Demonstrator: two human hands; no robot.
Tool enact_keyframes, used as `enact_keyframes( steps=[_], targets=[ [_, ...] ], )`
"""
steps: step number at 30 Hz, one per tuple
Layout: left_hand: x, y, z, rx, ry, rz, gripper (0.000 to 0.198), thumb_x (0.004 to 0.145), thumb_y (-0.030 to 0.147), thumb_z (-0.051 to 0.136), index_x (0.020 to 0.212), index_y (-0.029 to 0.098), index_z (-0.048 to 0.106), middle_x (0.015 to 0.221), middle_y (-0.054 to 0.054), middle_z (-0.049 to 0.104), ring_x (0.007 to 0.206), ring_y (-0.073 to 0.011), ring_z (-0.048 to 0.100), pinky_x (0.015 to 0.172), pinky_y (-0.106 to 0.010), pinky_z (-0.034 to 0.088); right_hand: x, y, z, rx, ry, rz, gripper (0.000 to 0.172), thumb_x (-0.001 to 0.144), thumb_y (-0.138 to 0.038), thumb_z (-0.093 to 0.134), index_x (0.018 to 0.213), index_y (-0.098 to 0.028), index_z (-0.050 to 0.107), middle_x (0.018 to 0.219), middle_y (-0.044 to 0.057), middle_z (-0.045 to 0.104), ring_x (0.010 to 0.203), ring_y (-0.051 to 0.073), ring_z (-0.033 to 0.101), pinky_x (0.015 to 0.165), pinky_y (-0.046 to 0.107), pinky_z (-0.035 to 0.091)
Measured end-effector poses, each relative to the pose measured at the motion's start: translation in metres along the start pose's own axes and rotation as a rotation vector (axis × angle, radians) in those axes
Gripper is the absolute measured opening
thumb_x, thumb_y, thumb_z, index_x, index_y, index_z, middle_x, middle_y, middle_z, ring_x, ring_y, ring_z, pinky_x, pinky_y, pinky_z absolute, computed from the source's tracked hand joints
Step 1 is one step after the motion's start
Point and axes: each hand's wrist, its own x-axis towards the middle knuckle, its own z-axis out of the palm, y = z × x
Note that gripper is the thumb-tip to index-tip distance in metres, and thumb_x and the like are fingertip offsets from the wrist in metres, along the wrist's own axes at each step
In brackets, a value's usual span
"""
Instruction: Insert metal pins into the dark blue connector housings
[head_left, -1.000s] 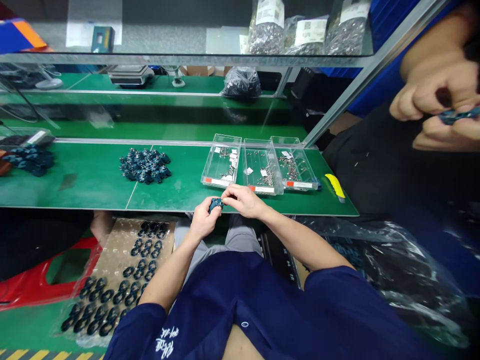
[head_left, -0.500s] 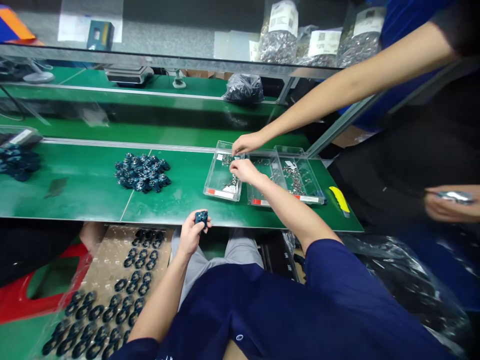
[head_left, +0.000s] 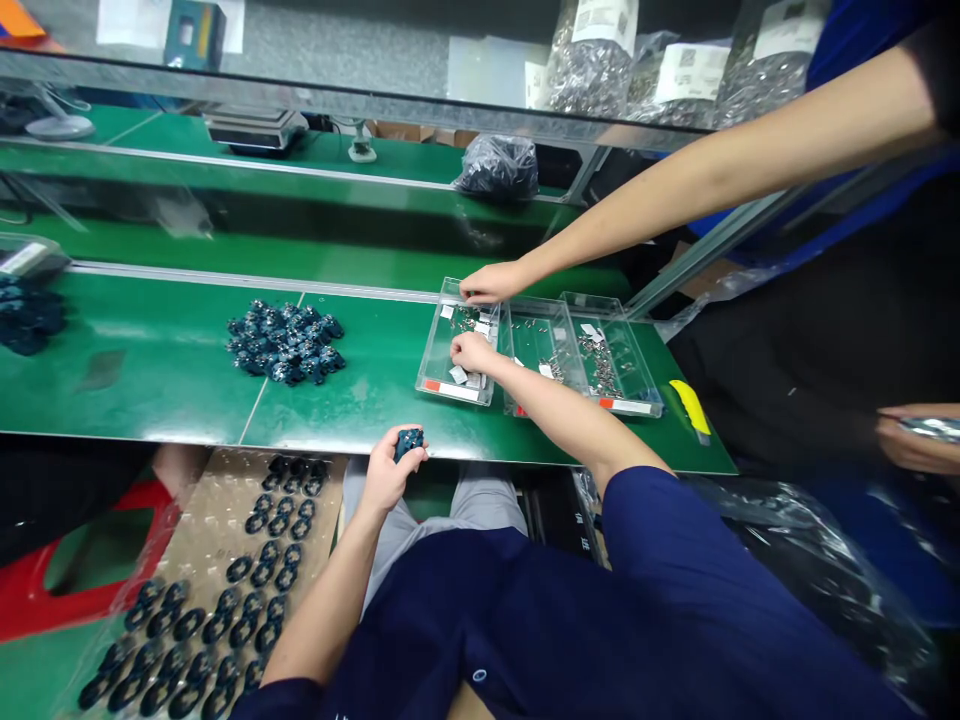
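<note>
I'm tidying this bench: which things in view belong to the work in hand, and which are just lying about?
Apparently in use:
dark part in the left hand
clear tray at the right hand
probably the pile of similar parts

Seemingly lying about:
yellow cutter
stuffed plastic bag
small shelf box

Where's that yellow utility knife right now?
In the head view, the yellow utility knife lies near the right end of the green workbench, just right of the rightmost clear tray.

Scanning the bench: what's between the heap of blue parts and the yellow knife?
Head view: three clear trays with small metal pieces, the wearer's right hand and a co-worker's hand at the leftmost.
</note>
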Motion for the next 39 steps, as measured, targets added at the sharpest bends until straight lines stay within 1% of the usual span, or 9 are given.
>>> enact_keyframes(
  steps=[6,10,14,19,25,28,31,34,39],
  targets=[
    [-0.003,-0.003,0.004,-0.001,-0.02,0.009,0.04,0.079,0.032,0.07,0.115,0.016,0.06,0.09,-0.005,0.067,0.072,-0.014,0.063,0.062,-0.024,0.048,-0.006,-0.004,-0.011,0.134,0.087,0.016,0.024,0.091,-0.018,0.055,0.111,-0.009,0.065,0.084,0.007,0.074,0.064,0.01,0.062,0.062,0.018,0.046],
    [-0.005,-0.005,0.004,0.009,-0.023,0.009,0.039,0.08,0.031,0.07,0.115,0.017,0.06,0.09,-0.004,0.067,0.072,-0.0138,0.063,0.062,-0.024,0.048,-0.005,-0.001,-0.016,0.062,0.092,0.032,0.018,0.09,-0.008,0.05,0.096,-0.006,0.068,0.085,0.009,0.072,0.078,0.013,0.065,0.074,0.021,0.046],
    [-0.006,-0.007,0.002,0.005,-0.022,0.004,0.041,0.079,0.031,0.071,0.115,0.016,0.06,0.09,-0.005,0.067,0.072,-0.0142,0.063,0.061,-0.024,0.048,-0.002,-0.001,-0.009,-0.045,-0.021,0.062,0.008,0.087,-0.016,0.065,0.091,-0.01,0.069,0.093,0.008,0.072,0.088,0.018,0.066,0.08,0.031,0.052],
    [-0.007,-0.004,0.0,0.011,-0.004,0.004,0.042,0.078,0.033,0.071,0.115,0.016,0.061,0.09,-0.005,0.068,0.072,-0.0145,0.063,0.062,-0.025,0.048,-0.002,-0.011,0.002,-0.115,-0.093,0.091,0.011,0.074,-0.005,0.074,0.084,-0.009,0.072,0.097,0.019,0.072,0.093,0.026,0.068,0.081,0.031,0.051],
    [-0.001,0.011,0.001,0.104,0.063,0.051,0.043,0.072,0.033,0.078,0.11,0.017,0.064,0.09,-0.004,0.07,0.077,-0.0163,0.065,0.073,-0.028,0.05,-0.031,-0.023,-0.022,-0.034,-0.031,0.039,0.011,0.086,-0.011,0.06,0.09,-0.009,0.07,0.09,0.016,0.073,0.09,0.024,0.069,0.078,0.028,0.051],
    [0.005,0.024,0.006,0.107,0.152,0.171,0.039,0.07,0.031,0.081,0.102,0.018,0.064,0.091,-0.004,0.071,0.08,-0.0164,0.066,0.079,-0.03,0.05,-0.073,-0.036,-0.03,0.216,-0.044,-0.09,0.017,0.092,-0.017,0.051,0.098,-0.012,0.066,0.08,0.006,0.072,0.073,0.015,0.067,0.068,0.023,0.051],
    [0.008,0.034,0.015,0.058,0.175,0.258,0.038,0.069,0.032,0.082,0.097,0.018,0.061,0.096,-0.005,0.071,0.08,-0.0159,0.066,0.08,-0.031,0.051,-0.123,-0.051,-0.024,0.719,-0.233,-0.233,0.011,0.087,-0.024,0.058,0.089,-0.014,0.063,0.066,0.0,0.065,0.059,0.011,0.061,0.057,0.02,0.049],
    [0.006,0.038,0.026,0.032,0.184,0.28,0.042,0.066,0.033,0.085,0.096,0.018,0.059,0.087,-0.002,0.069,0.077,-0.0151,0.064,0.077,-0.03,0.051,-0.158,-0.062,-0.012,1.042,-0.405,-0.226,0.019,0.079,-0.029,0.07,0.086,-0.015,0.06,0.06,-0.003,0.061,0.052,0.009,0.057,0.05,0.019,0.045],
    [-0.004,0.038,0.039,-0.096,0.149,0.251,0.047,0.065,0.031,0.085,0.099,0.019,0.056,0.082,0.001,0.066,0.066,-0.0108,0.059,0.064,-0.025,0.047,-0.18,-0.065,0.004,1.187,-0.334,-0.237,0.03,0.078,-0.037,0.074,0.089,-0.017,0.055,0.062,-0.003,0.062,0.052,0.009,0.057,0.047,0.019,0.043]
  ],
)
